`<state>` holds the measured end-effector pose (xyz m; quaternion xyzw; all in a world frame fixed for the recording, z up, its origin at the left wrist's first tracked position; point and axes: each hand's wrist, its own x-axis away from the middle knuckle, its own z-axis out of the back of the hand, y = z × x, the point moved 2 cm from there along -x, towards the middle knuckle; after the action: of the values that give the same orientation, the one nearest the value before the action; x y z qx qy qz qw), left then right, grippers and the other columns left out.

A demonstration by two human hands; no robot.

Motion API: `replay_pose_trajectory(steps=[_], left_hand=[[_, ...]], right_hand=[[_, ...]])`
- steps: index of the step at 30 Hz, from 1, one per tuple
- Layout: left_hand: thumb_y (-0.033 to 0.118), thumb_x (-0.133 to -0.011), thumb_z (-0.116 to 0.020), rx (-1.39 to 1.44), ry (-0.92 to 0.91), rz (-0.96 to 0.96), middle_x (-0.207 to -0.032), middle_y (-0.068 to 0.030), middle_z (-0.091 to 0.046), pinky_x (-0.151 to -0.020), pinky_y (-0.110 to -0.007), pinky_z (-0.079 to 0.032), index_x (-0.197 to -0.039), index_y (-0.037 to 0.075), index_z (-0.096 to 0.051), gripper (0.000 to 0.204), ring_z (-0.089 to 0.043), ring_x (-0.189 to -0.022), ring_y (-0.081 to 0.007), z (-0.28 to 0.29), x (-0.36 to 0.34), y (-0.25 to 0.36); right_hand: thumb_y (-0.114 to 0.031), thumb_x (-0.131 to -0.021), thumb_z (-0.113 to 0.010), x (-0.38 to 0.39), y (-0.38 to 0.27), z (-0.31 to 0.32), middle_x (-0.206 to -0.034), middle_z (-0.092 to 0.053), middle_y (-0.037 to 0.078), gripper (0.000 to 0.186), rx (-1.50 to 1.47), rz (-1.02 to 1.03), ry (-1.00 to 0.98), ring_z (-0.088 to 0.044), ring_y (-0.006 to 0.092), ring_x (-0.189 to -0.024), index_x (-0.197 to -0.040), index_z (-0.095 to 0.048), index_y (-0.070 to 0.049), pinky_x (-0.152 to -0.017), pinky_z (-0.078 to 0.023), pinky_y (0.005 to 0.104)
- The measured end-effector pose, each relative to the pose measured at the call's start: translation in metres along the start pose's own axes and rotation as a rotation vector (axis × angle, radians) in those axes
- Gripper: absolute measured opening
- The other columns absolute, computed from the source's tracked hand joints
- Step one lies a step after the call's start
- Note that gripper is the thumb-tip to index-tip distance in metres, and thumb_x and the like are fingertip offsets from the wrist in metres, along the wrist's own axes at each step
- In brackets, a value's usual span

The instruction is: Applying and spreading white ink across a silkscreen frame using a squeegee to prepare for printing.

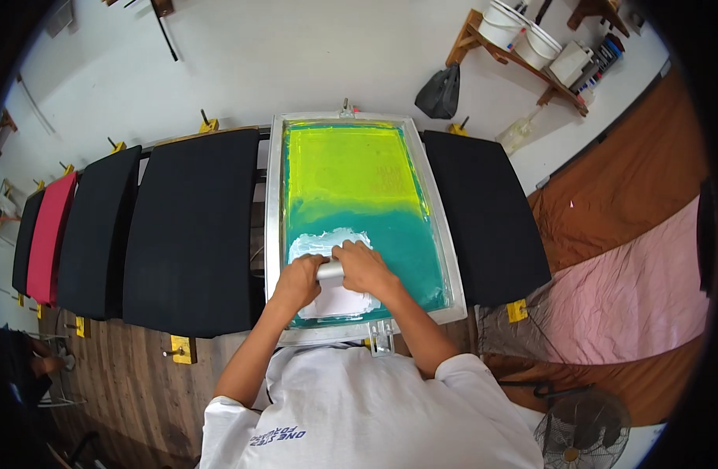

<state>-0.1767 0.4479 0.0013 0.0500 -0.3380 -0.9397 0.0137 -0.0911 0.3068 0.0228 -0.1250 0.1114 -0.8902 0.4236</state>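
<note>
Both hands grip a squeegee with a pale grey handle (330, 271). My left hand (299, 280) wraps its left end, and my right hand (362, 266) closes over its right end. They are over the near part of a screen-printing screen (273, 195) with a silver metal frame. White ink (335, 302) lies around and below the squeegee, its ragged edge reaching just beyond my hands. The mesh (390, 242) is teal there, turning yellow-green toward the far end, where a faint reddish design (390, 180) shows. My hands hide the squeegee's blade.
Black padded boards (195, 234) and a red one (52, 238) stand in a row to the left; another black board (488, 219) sits right. Yellow clamps (184, 349) jut from their ends. A shelf (523, 62) holds white buckets. A fan (581, 434) stands at lower right.
</note>
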Motion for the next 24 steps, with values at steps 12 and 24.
replay_pose_trajectory(steps=[12, 24], left_hand=[[0.001, -0.069, -0.067, 0.040, -0.099, -0.023, -0.095, -0.0176, -0.069, -0.079, -0.045, -0.055, -0.105, 0.003, -0.067, 0.036, -0.069, -0.088, -0.0346, 0.000, 0.068, 0.040], [-0.003, -0.068, -0.066, 0.000, 0.000, -0.070, -0.097, -0.0181, -0.069, -0.077, -0.043, -0.056, -0.110, 0.001, -0.066, 0.042, -0.068, -0.084, -0.0367, -0.022, 0.029, 0.018]], right_hand=[[0.003, -0.068, -0.064, 0.081, -0.026, -0.005, -0.102, -0.059, 0.014, 0.039, -0.067, 0.060, -0.043, -0.058, 0.0361, -0.097, -0.106, -0.062, -0.005, -0.081, -0.051, 0.0462], [0.003, -0.063, -0.065, 0.045, 0.005, -0.011, -0.102, -0.061, 0.019, 0.047, -0.090, -0.009, 0.043, -0.057, 0.0389, -0.100, -0.109, -0.062, -0.004, -0.091, -0.048, 0.0443]])
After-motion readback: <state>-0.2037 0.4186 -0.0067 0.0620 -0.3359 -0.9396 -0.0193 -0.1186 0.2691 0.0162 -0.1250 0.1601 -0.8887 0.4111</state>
